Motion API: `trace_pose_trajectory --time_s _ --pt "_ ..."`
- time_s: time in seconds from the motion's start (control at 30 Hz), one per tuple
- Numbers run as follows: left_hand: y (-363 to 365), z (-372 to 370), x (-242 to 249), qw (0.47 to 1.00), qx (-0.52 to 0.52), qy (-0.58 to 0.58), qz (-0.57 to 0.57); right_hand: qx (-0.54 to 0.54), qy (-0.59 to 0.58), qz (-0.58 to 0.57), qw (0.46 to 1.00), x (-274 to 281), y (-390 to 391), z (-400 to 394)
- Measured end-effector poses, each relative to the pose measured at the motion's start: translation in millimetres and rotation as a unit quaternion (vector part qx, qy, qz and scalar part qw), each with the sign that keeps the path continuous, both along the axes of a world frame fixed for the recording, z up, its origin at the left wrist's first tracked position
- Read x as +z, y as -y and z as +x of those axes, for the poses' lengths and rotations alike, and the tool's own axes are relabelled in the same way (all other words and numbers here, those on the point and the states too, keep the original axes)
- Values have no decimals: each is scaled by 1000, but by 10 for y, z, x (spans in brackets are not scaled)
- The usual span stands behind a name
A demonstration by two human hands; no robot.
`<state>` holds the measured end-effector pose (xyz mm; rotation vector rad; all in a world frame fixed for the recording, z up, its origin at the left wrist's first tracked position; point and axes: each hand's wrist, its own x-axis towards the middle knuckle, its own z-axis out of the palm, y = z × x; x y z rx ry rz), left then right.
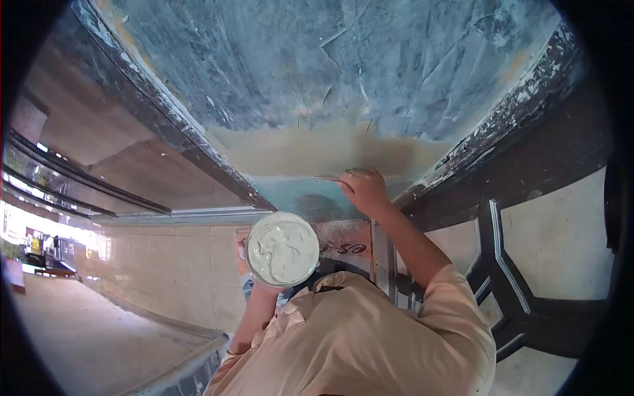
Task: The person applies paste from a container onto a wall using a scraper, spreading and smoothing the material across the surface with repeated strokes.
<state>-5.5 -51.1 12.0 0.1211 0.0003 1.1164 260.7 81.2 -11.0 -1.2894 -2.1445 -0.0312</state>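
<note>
My left hand [267, 290] holds a round tub [249, 256] from below, close to my chest; most of its fingers are hidden under it. Thick white paste [285, 245] with swirls and ridges fills the tub. Stretched out to the wall, my right hand [365, 189] is closed round a thin flat tool, apparently a putty knife [326, 178], seen nearly edge-on. Its blade points left and lies at the wall, along the line between a beige band [290, 150] and a pale green strip [284, 193]. Above them the wall surface [330, 59] is patchy blue-grey with cracks.
Dark, paint-spattered frames border the wall panel on the left [165, 109] and right [502, 119]. A dark door or grille with pale panels [551, 231] stands at the right. Below the panel lies a printed sheet [347, 239]. Tiles [188, 254] and a floor [99, 330] extend left.
</note>
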Motion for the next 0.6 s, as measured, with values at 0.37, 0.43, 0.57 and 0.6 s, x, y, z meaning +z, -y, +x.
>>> trace_pose_trajectory --time_s 0.37,0.43,0.57,0.6 --pt "-211 -447 -77 986 53 -159 -25 -70 -159 102 980 1538 206 26" --pt "-231 -496 -42 984 69 -152 -60 -41 -117 46 991 1124 162 -30" --pt "-206 -584 -163 985 51 -150 -67 -82 15 -33 996 580 -26 -54" --pt "-208 -575 -152 985 52 -150 -71 -116 14 -10 993 600 -105 -39"
